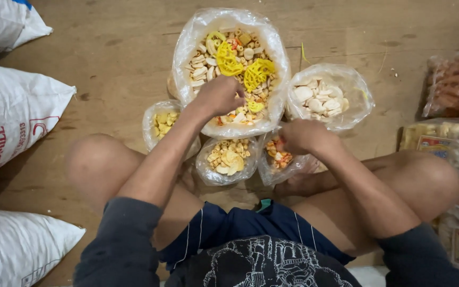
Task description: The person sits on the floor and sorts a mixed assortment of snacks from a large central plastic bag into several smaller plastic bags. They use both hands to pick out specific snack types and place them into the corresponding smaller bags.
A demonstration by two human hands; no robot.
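Snacks (229,58) of mixed shapes are filling the big clear bag (187,48) directly under the left hand (220,95), whose fingers are bunching together down among the pieces. Right hand (303,136) is resting closed over the small bag (277,159) of orange bits just beneath it. Between the hands, a bag of pale curls (227,157) is sitting; beyond the right hand, a bag of white chips (320,98); left of the left wrist, a bag of yellow bits (163,123).

Snack bags (272,48): thin, clear, glossy plastic, crinkled. Floor (118,48): worn, matt wood. Sacks (11,111): white woven plastic, slightly coarse.
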